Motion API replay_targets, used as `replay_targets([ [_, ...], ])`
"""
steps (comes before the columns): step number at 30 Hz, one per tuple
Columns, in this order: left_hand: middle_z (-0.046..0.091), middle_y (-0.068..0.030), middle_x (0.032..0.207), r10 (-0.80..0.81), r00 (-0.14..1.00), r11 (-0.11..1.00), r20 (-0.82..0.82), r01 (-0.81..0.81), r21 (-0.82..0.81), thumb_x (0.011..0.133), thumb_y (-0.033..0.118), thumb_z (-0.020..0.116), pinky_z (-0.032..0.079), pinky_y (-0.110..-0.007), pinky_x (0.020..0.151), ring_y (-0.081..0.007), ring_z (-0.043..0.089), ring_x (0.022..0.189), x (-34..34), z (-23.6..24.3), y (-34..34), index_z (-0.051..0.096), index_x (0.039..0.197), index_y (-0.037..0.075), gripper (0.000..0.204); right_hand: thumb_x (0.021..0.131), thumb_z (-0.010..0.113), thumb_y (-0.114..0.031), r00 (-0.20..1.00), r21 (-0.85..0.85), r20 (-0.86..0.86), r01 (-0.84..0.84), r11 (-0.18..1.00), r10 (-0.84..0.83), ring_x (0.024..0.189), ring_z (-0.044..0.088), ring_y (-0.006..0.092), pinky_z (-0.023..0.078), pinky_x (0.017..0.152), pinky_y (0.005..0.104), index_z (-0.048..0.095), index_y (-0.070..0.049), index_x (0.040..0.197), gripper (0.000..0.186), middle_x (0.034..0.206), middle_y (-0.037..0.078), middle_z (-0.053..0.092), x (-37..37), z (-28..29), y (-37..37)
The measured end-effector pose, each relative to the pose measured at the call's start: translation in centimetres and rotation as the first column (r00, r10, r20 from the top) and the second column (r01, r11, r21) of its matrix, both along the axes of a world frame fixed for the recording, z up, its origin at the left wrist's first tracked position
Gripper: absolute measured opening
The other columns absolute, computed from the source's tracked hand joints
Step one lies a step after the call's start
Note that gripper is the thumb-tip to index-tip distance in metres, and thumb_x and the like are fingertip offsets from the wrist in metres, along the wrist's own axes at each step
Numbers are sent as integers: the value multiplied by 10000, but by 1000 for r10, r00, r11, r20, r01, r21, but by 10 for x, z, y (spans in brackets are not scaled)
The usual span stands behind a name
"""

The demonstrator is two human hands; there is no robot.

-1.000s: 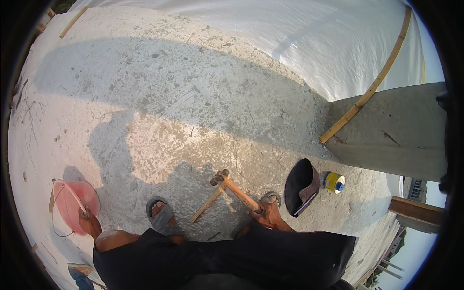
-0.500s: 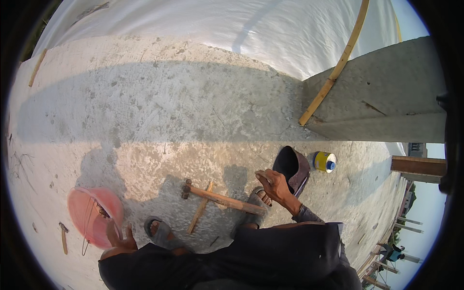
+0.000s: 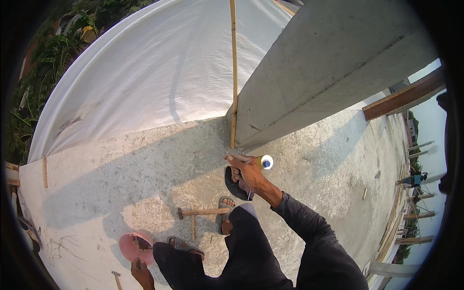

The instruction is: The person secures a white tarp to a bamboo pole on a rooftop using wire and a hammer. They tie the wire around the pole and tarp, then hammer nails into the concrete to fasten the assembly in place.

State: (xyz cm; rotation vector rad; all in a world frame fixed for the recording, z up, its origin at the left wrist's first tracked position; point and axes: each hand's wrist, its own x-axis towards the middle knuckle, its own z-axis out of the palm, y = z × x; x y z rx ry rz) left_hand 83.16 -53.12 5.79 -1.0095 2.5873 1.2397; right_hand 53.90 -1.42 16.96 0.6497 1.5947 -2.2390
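By the concrete pillar (image 3: 319, 72), right hand (image 3: 246, 171) fingers clamped on pencil (image 3: 238, 157), left hand (image 3: 141, 271) grip unclear.

This is an outdoor building site, on a raised slab of raw concrete. The rough grey concrete floor (image 3: 145, 164) runs up to a bare cast concrete column (image 3: 328, 63), unpainted and showing formwork lines. A thin wooden slat (image 3: 233, 72) stands against the column's left edge, and behind it white plastic sheeting (image 3: 145, 77) is stretched along the slab's far side. Right of the column, timber beams (image 3: 401, 96) and upright wooden props (image 3: 411, 227) stand at the slab's edge. Below the column, a wooden-handled hammer (image 3: 203, 211) lies on the floor.
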Motion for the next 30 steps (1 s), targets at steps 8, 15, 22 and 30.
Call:
replay_targets([
  [8,730,-238,985,-817,497,408,-292,857,317,866,104,711,563,-376,821,-287,733,919,-105,315,252,669,1161,-63,341,1025,659,-283,866,-81,298,442,893,-401,559,449,90,357,494,287,718,-21,972,274,669,-22,529,196,249,-76],
  [15,740,-205,894,-813,566,389,-137,703,596,861,124,741,567,-382,776,-278,737,839,-38,459,310,683,1167,-9,338,1037,635,-238,612,-296,283,788,539,-739,522,345,79,313,491,267,658,-5,1186,277,655,-75,362,347,395,-55],
  [22,753,-137,844,-686,-614,-488,-392,787,-378,944,258,717,561,-415,646,-274,729,705,8,530,366,710,972,34,226,1060,593,-272,326,-266,103,919,290,-940,504,374,73,350,471,264,636,43,1200,347,624,-59,400,446,450,-68],
  [30,691,-121,1220,-648,536,679,541,82,730,1076,229,342,502,-449,960,-293,685,1040,56,435,451,574,1317,5,403,1049,602,-283,-75,-5,-220,997,-76,-973,472,452,106,487,503,314,645,82,1139,378,571,-9,446,578,473,21],
])
